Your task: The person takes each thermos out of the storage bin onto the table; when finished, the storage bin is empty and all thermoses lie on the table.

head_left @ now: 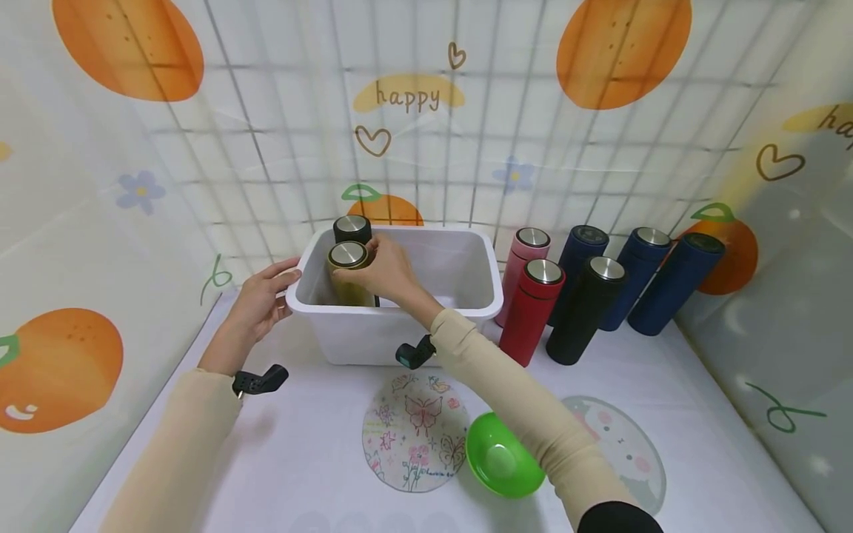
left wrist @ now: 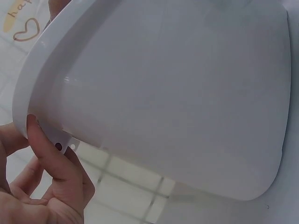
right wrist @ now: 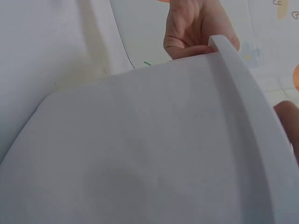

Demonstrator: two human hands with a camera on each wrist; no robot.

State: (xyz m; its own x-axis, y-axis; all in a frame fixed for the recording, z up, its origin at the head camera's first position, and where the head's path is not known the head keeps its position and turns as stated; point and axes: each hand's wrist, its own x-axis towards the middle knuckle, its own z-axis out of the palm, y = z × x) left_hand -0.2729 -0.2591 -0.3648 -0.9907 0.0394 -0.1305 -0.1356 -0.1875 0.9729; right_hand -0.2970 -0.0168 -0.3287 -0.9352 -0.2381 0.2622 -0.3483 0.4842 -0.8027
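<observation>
A white plastic bin [head_left: 373, 337] stands on the table before the grid. At its left end my left hand [head_left: 256, 300] pinches the rim; in the left wrist view, thumb and fingers of that hand [left wrist: 58, 179] lie at the bin's edge. Inside the bin, my right hand [head_left: 389, 272] grips a gold vacuum flask [head_left: 352, 290] just below its silver-topped lid. Behind this flask a black flask [head_left: 352, 229] stands upright in the bin. The bin's wall [right wrist: 140, 140] fills most of the right wrist view and hides both flasks there.
Right of the bin stand a red flask [head_left: 533, 318], a pink flask [head_left: 516, 270], a black flask [head_left: 586, 314] and several dark blue flasks [head_left: 673, 289]. In front lie a green bowl [head_left: 503, 455], a butterfly-patterned round mat [head_left: 413, 444] and a grey cartoon mat [head_left: 633, 451].
</observation>
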